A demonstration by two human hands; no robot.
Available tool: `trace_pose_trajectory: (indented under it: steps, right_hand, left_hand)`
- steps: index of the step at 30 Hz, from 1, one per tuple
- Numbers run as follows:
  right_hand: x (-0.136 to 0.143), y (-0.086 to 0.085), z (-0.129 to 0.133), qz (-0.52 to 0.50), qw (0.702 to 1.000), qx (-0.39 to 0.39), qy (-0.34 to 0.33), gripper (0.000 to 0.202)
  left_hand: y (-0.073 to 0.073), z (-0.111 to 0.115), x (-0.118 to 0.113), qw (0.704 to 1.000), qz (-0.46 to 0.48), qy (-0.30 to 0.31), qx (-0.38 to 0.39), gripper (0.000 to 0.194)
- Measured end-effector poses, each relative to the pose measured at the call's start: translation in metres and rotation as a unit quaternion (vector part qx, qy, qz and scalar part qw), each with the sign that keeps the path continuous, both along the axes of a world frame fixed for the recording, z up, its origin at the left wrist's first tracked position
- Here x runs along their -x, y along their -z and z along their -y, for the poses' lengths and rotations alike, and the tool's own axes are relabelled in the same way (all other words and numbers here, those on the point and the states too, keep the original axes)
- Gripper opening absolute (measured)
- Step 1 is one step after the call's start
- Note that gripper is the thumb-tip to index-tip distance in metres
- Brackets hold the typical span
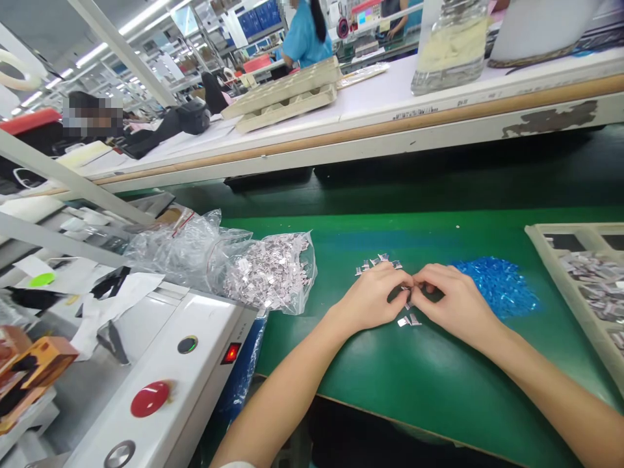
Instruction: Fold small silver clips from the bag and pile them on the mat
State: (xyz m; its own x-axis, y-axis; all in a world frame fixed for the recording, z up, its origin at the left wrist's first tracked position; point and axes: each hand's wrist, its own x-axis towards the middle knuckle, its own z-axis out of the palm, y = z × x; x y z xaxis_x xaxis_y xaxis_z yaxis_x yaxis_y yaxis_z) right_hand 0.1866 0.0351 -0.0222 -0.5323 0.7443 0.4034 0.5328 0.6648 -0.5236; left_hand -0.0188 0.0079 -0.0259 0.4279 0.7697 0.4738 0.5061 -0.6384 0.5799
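Observation:
Over the green work surface [370, 364], my left hand [377, 296] and my right hand [451, 302] meet at their fingertips. Both are pinched closed around something too small to make out. Several small silvery metal pieces [377, 260] lie just beyond my left hand, and a few more [409, 320] rest below the fingertips. A heap of small blue pieces [500, 286] sits beside my right hand. To the left, a clear plastic bag [273, 270] is full of small silvery-pink parts.
At the right edge stands a pale compartment tray [550, 260] of metal parts. A white machine [180, 383] with a red button fills the lower left. A raised shelf [370, 97] crosses behind, holding egg-carton trays [287, 94] and a glass jar [451, 49]. People are farther back.

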Motion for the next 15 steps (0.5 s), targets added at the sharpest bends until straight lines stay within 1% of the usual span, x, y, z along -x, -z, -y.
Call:
trace_pose_trajectory:
  steps: [4, 7, 12, 15]
  right_hand:
    - [0.0004, -0.0002, 0.001, -0.001, 1.0, 0.0, 0.0, 0.017]
    - [0.0011, -0.0007, 0.0015, -0.016, 1.0, -0.002, 0.002, 0.016]
    - [0.0028, 0.0006, 0.002, -0.041, 0.999, -0.011, 0.007, 0.015]
    - [0.0045, 0.0018, 0.0031, -0.059, 0.998, -0.014, 0.008, 0.012]
  left_hand:
    - [-0.0023, 0.0015, -0.0008, 0.999, -0.009, -0.025, 0.022, 0.013]
    - [-0.0037, 0.003, -0.0018, 0.998, -0.032, -0.048, 0.027, 0.006]
    - [-0.004, 0.0034, -0.003, 0.997, -0.058, -0.05, -0.003, 0.013]
    - [-0.0035, 0.0029, -0.0025, 0.997, -0.05, -0.056, -0.021, 0.015]
